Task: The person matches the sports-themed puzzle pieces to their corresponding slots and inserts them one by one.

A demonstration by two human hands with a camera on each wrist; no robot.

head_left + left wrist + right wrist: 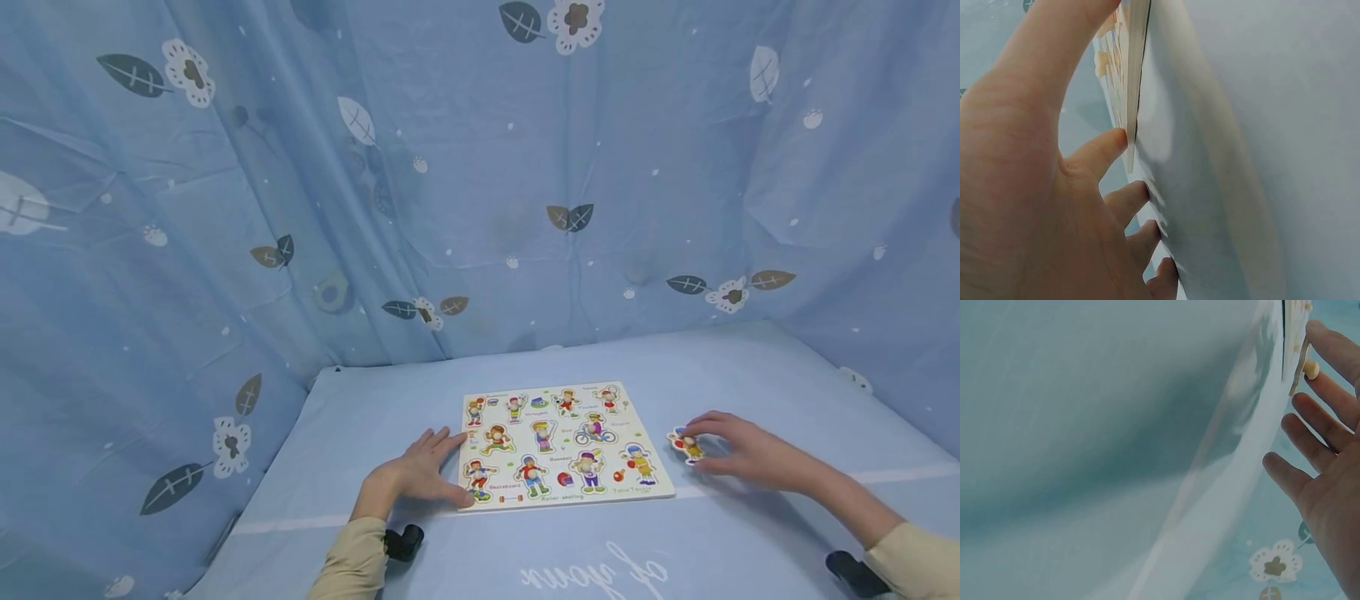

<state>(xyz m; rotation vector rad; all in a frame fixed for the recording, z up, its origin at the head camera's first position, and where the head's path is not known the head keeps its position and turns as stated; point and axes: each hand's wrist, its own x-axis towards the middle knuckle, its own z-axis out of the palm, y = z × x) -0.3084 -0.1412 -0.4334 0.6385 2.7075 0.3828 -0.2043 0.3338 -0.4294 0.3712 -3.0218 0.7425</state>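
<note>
A wooden peg puzzle board (555,497) with sports figures lies flat on the table. My left hand (420,467) rests at its left side with spread fingers, the thumb on the lower left corner and the index fingertip at the edge. In the left wrist view, this hand (1041,187) touches the board's side (1132,106). To the right of the board, my right hand (742,450) pinches a puzzle piece (685,447) by its edges, a figure in a blue cap with a red paddle. The right wrist view shows the piece (1299,370) edge-on with its round knob (1312,370) between the fingers.
A pale blue cloth (585,550) with white lettering covers the table. Blue patterned curtains (480,208) hang behind it and at the sides. Dark wrist cameras (405,542) sit on both forearms.
</note>
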